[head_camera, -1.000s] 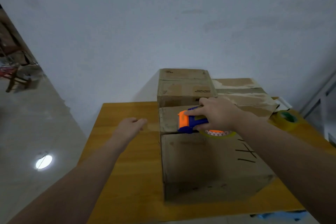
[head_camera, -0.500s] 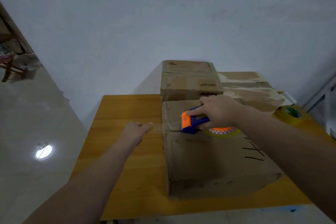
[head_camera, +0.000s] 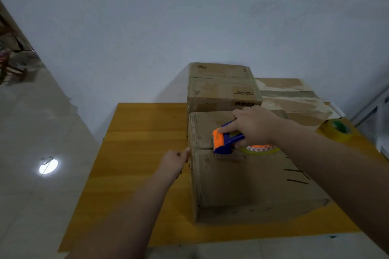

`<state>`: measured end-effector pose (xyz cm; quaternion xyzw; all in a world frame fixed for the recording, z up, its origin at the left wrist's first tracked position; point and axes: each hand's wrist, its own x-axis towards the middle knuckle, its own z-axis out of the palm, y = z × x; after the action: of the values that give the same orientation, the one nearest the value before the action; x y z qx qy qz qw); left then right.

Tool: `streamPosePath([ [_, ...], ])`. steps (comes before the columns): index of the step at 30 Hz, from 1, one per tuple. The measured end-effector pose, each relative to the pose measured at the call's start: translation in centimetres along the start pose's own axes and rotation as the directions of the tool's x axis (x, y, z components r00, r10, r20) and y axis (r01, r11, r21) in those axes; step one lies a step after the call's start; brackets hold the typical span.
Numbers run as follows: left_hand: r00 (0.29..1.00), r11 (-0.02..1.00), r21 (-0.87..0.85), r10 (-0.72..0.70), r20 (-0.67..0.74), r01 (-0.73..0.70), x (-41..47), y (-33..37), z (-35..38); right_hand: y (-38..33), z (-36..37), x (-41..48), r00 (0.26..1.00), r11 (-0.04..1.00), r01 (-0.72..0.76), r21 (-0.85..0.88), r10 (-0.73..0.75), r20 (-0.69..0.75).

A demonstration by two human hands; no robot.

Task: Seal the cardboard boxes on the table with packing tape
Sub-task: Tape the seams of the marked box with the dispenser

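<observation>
Right fingers (head_camera: 228, 129) curled round tape dispenser (head_camera: 225, 141) on box (head_camera: 242, 183), left fingers (head_camera: 186, 151) relaxed, touching box edge

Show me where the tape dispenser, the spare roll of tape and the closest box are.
tape dispenser (head_camera: 231, 140), head view, on its blue body beside the orange front.
spare roll of tape (head_camera: 336, 137), head view, on its yellowish outer wall.
closest box (head_camera: 252, 181), head view, on its bare top flap.
</observation>
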<state>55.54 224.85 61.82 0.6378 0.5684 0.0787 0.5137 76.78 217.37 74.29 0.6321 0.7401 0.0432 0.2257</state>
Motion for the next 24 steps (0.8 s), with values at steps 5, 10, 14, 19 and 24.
streamPosePath([
  [5,0.999,0.961,0.274,0.041,-0.005,-0.038,0.4,0.6,-0.2,-0.2,0.0,0.1,1.0,1.0,-0.015,0.002,0.015,0.0],
  [10,0.994,0.855,0.514,0.103,-0.047,-0.064,1.2,1.8,-0.6,-0.3,-0.2,0.2,1.0,1.0,-0.022,0.016,0.022,-0.002],
  [14,0.999,0.795,0.607,0.035,-0.03,-0.01,1.2,0.7,-1.2,-0.4,-0.2,0.1,0.999,0.999,-0.032,0.025,0.032,-0.008],
  [19,0.937,0.913,0.372,0.265,-0.227,-0.167,0.6,-0.4,-1.8,-0.5,0.0,0.0,0.999,0.999,-0.036,0.019,0.036,-0.024],
  [24,0.991,0.893,-0.44,0.126,0.053,-0.09,-2.1,3.5,2.5,-0.5,-0.3,0.1,0.999,0.999,-0.031,0.02,0.032,-0.018],
])
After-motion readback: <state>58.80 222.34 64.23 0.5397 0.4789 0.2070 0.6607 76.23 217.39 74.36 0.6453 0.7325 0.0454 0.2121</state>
